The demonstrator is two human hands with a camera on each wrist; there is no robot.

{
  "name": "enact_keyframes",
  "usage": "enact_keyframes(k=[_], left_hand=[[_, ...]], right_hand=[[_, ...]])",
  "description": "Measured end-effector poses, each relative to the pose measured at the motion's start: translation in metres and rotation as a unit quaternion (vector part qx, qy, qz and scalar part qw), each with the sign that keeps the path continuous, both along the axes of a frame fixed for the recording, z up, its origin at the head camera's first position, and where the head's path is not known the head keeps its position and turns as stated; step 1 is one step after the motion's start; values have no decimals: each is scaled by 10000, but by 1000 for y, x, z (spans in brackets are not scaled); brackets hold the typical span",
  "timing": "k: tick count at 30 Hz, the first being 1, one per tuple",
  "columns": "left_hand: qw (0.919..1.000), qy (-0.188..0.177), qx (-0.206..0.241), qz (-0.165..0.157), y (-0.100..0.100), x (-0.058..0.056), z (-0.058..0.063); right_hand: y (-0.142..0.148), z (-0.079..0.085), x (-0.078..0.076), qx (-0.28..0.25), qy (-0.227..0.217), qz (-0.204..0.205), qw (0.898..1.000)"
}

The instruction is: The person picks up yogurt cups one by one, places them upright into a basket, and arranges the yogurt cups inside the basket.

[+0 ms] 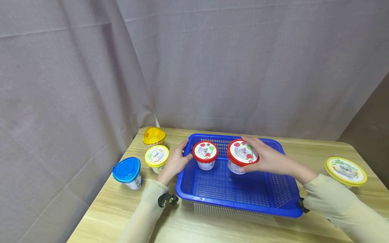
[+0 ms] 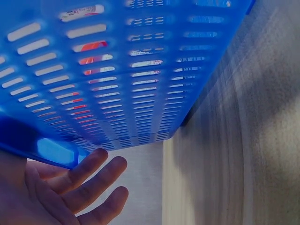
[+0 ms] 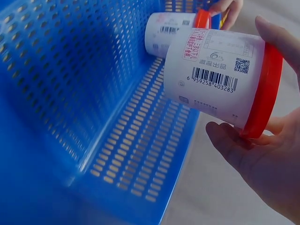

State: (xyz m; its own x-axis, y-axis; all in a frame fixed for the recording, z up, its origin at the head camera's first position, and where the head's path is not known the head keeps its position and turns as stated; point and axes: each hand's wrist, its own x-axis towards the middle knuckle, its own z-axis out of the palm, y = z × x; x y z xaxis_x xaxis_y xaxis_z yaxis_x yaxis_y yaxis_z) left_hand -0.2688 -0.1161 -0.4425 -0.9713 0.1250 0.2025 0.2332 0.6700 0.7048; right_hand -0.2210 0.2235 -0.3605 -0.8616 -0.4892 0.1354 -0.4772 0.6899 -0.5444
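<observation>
My right hand holds a red-lided white cup by its lid, thumb on the near side and fingers on the far side. The cup is over the blue plastic basket; the right wrist view shows a barcode on its side. A second red-lidded cup stands inside the basket at its left end. My left hand grips the basket's left rim, its thumb over the edge close to that cup's lid. In the left wrist view, the fingers lie outside, below the rim.
Left of the basket stand a yellow-lidded cup, an orange-yellow tub and a blue-lidded tub. Another yellow-lidded cup is at the right, beside my right sleeve. Grey curtain hangs behind the wooden table.
</observation>
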Motion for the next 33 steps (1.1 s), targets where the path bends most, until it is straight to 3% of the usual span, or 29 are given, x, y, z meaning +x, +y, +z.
enact_keyframes(k=[16,33], left_hand=[[10000,53,-24,-34,1,3,4],[9998,122,-119,-50,0,2,3]], right_hand=[[-39,-8,3,-8,-476,461,9978],[-71,-5,4,-171,-385,1012,9940]])
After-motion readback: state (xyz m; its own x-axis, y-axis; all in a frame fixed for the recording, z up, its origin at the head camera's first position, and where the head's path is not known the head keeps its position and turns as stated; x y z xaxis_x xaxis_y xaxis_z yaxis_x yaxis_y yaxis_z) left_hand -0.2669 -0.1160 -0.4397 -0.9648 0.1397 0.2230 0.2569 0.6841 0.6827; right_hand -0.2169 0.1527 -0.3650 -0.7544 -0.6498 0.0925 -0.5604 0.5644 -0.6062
